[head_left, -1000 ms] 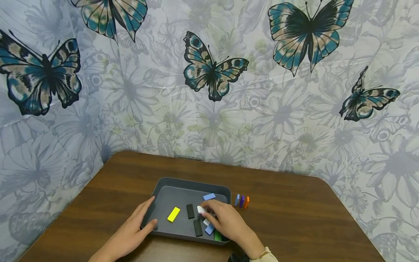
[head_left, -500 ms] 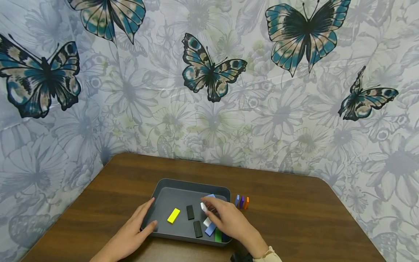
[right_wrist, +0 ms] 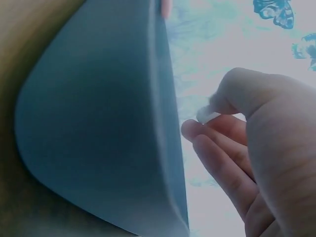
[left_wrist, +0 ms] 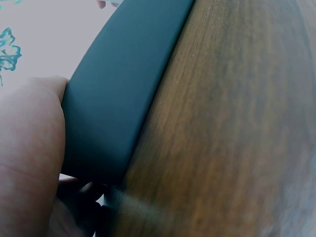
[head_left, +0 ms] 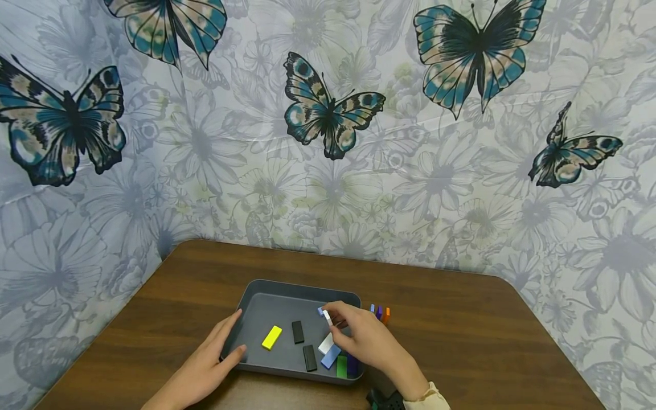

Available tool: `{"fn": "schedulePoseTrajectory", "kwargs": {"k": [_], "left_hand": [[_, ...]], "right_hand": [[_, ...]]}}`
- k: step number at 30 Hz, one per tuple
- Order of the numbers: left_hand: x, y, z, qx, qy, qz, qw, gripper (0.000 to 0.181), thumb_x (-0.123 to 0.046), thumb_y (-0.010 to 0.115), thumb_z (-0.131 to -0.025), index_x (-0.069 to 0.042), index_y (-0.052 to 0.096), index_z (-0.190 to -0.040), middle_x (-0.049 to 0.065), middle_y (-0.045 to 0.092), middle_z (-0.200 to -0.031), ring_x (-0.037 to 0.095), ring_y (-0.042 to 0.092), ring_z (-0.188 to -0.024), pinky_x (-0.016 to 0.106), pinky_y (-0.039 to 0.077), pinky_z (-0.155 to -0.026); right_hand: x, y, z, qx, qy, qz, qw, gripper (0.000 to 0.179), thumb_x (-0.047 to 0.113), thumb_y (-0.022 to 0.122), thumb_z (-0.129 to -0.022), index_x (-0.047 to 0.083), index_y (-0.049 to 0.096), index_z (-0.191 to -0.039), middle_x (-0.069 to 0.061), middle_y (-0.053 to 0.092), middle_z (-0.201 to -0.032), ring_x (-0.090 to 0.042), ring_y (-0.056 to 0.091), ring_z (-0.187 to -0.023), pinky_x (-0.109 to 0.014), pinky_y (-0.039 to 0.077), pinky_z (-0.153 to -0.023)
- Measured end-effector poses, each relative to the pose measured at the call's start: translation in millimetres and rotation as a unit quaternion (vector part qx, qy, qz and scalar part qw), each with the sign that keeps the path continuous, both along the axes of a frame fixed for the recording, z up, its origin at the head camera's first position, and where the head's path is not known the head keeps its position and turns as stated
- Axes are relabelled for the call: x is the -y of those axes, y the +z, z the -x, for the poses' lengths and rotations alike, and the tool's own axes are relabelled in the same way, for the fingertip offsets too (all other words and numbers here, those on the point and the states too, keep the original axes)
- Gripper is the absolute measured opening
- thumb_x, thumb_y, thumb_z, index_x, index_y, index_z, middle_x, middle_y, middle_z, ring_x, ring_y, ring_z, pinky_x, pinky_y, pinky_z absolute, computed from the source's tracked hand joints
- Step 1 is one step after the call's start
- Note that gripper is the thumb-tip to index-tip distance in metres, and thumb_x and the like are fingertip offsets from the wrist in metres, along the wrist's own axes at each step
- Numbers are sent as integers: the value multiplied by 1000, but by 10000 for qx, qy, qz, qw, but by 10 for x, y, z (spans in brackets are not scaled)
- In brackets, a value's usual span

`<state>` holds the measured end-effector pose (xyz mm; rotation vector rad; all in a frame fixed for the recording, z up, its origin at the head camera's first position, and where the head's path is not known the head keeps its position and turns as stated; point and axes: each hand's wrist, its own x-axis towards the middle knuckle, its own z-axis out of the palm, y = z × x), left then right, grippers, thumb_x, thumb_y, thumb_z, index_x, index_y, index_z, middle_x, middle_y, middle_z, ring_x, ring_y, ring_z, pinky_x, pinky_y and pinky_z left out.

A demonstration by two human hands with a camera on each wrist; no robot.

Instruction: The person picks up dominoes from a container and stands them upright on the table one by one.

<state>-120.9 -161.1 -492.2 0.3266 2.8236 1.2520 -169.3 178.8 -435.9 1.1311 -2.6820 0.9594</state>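
Observation:
My right hand pinches a small white block between thumb and fingers, above the right side of the grey tray. In the right wrist view the white block shows at the fingertips, just past the tray wall. Below this hand lie another white block, a blue block, a green block and a dark blue block. A further blue block is mostly hidden behind the fingers. My left hand holds the tray's near left corner, its thumb over the rim.
Inside the tray are a yellow block and two black blocks, one farther back and one nearer. Beyond the tray's right wall, light blue, purple and orange blocks stand in a row on the wooden table.
The right hand has lifted the white block and moved it slightly right and back, turning it more upright. More of the green and dark blue blocks shows. The left hand stays put.

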Motion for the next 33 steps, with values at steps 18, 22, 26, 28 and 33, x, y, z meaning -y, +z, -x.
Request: {"fn": "schedulePoseTrajectory", "kwargs": {"k": [18,22,26,28,33], "left_hand": [[-19,-7,-11,-181,110,134,9997,74,-51,53,-96,-23,17,-155,8,26,-156,33,31,-141,59,35,-104],[-16,3,-12,-138,89,69,9998,74,-50,52,-96,-24,17,-155,7,24,-157,31,30,-141,58,34,-105],[-12,4,-8,-115,69,36,9999,74,-50,51,-96,-24,15,-155,5,23,-157,30,29,-141,57,34,-105],[-10,3,-5,-111,63,28,9999,74,-51,51,-97,-24,15,-155,5,23,-157,29,29,-141,57,34,-105],[-3,0,5,-71,12,-90,9999,74,-51,50,-97,-23,15,-156,5,22,-158,29,28,-142,58,34,-105]], "right_hand": [[-158,182,11,-335,-359,53,9988,25,16,67,-90,23,59,-112,13,66,-103,-2,65,-88,-30,56,-77],[-216,221,24,-440,-285,220,9984,26,12,69,-88,18,59,-111,11,65,-103,-3,65,-91,-29,56,-78],[-284,250,42,-626,-308,344,9970,28,10,70,-87,17,59,-112,13,64,-103,-3,65,-92,-28,56,-78],[-315,264,54,-670,-366,358,9964,30,10,70,-87,17,59,-113,14,64,-103,-2,65,-91,-27,56,-76],[-376,302,68,-603,-607,332,9958,34,11,70,-87,25,57,-115,17,63,-104,-1,64,-91,-22,54,-74]]}}
